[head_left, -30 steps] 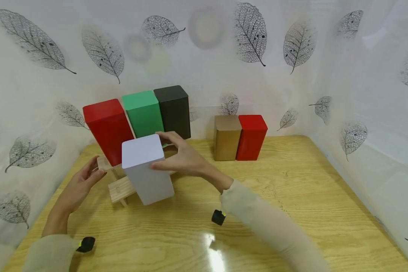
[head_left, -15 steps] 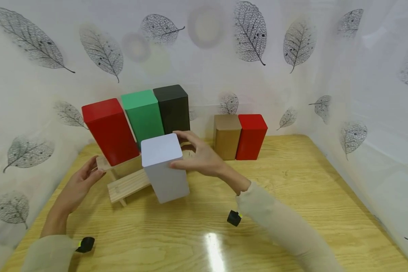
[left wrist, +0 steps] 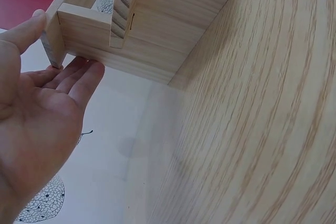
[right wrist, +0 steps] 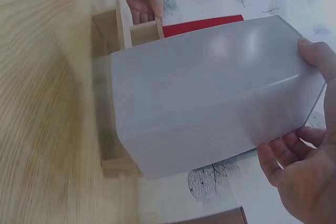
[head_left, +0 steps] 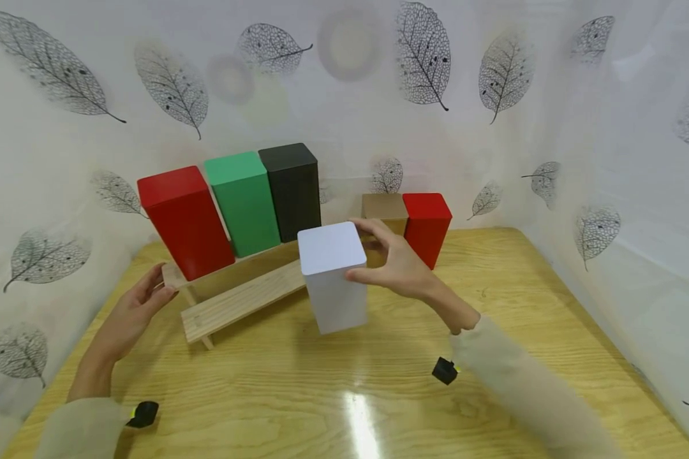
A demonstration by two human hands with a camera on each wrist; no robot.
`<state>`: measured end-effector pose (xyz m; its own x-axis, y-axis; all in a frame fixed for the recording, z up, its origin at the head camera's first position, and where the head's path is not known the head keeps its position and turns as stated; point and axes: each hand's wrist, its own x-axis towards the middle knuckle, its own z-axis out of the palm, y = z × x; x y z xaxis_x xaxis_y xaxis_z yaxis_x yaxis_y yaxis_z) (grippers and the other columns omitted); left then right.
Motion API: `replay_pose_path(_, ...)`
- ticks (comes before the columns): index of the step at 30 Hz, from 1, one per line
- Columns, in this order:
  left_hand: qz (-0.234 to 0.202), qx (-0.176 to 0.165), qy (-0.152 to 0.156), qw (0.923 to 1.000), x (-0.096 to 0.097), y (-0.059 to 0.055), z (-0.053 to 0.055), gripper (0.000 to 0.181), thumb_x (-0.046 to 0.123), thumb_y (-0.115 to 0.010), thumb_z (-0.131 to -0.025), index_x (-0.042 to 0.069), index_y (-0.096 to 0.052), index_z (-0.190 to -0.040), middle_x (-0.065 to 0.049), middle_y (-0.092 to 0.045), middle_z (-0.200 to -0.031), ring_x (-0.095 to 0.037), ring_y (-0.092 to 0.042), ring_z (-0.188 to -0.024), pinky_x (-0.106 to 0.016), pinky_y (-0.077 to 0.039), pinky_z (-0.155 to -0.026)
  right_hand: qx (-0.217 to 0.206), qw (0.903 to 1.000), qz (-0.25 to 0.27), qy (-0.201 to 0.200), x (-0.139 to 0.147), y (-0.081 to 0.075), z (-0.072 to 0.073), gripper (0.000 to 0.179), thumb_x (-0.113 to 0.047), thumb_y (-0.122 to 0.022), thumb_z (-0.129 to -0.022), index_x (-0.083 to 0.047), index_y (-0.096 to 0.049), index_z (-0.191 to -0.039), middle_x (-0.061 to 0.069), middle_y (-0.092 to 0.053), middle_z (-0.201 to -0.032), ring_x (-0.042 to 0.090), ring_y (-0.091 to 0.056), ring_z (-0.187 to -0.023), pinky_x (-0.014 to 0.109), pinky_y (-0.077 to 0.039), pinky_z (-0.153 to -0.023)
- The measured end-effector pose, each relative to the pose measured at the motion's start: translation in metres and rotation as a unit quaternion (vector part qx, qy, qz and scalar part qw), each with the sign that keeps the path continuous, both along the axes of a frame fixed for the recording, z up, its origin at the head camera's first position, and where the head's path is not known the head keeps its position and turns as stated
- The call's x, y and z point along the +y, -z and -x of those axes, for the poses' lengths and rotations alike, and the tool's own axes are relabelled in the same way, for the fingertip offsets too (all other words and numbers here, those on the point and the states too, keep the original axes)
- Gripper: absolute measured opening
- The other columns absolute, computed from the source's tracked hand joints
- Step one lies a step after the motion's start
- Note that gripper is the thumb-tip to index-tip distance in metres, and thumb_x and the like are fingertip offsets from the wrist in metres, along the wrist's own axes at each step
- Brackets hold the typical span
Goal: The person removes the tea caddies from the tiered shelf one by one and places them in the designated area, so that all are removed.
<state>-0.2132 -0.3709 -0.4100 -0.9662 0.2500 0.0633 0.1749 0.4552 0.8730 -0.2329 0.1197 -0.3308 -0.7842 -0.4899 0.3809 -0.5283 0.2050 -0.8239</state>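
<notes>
My right hand [head_left: 399, 271] grips a white rounded-edge box [head_left: 334, 299] near its top, thumb on the front and fingers behind. Held up over the table, the box stands slightly tilted at the right end of a two-step wooden stand [head_left: 241, 303] and hides that end of the lower step. My left hand [head_left: 127, 315] holds the left end of the stand's upper step; in the left wrist view, the thumb lies on one side of the board [left wrist: 55, 38] and the fingers on the other. On that step stand red [head_left: 189, 223], green [head_left: 244, 207] and black [head_left: 293, 197] boxes.
At the back right a gold box [head_left: 386, 207] and a second red box [head_left: 427, 223] stand side by side on the wood-grain table [head_left: 528, 306]. The white box and right hand partly cover the gold one. A leaf-print cloth [head_left: 344, 127] surrounds the table's back and sides.
My right hand has carried the white box rightward from the stand's left part, past its middle, uncovering most of the lower step. The left hand has stayed at the stand's left end.
</notes>
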Motion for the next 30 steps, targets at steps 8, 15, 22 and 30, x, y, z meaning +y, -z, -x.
replay_pose_path(8,0.006,-0.002,-0.002,1.0000,0.000,-0.001,-0.001,0.073,0.027,-0.041,-0.114,0.004,0.005,-0.165,-0.031,-0.009,-0.167,-0.013,-0.044,-0.137,-0.006,-0.041,-0.090,-0.018,0.9996,0.019,0.009,0.037,0.000,-0.006,0.079,0.001,-0.078,-0.087,-0.003,-0.039,-0.156,0.012,-0.046,-0.146,0.033,-0.051,-0.129,0.033,-0.049,-0.103)
replay_pose_path(15,0.005,-0.001,0.001,1.0000,0.001,-0.002,-0.001,0.073,0.027,-0.041,-0.114,0.004,0.005,-0.165,-0.030,-0.007,-0.168,-0.020,-0.042,-0.140,-0.007,-0.042,-0.091,-0.022,0.9990,0.020,0.033,0.064,0.001,-0.008,0.080,0.002,-0.077,-0.089,-0.001,-0.036,-0.157,0.013,-0.043,-0.149,0.038,-0.048,-0.132,0.025,-0.049,-0.103)
replay_pose_path(22,0.007,0.000,0.000,1.0000,0.002,-0.002,-0.001,0.073,0.028,-0.041,-0.114,0.004,0.005,-0.165,-0.030,-0.008,-0.168,-0.019,-0.042,-0.140,-0.007,-0.042,-0.092,-0.013,0.9982,0.032,0.049,0.084,0.005,-0.008,0.079,0.006,-0.076,-0.088,0.002,-0.036,-0.156,0.013,-0.045,-0.145,0.030,-0.050,-0.127,0.024,-0.047,-0.104)
replay_pose_path(30,0.002,0.003,0.004,1.0000,0.002,-0.002,-0.001,0.073,0.027,-0.041,-0.114,0.003,0.005,-0.165,-0.032,-0.011,-0.167,0.005,-0.045,-0.127,-0.008,-0.043,-0.092,0.003,0.9969,0.053,0.058,0.097,0.010,-0.006,0.080,0.011,-0.076,-0.086,0.005,-0.036,-0.155,0.015,-0.045,-0.142,0.026,-0.050,-0.123,0.022,-0.043,-0.105)
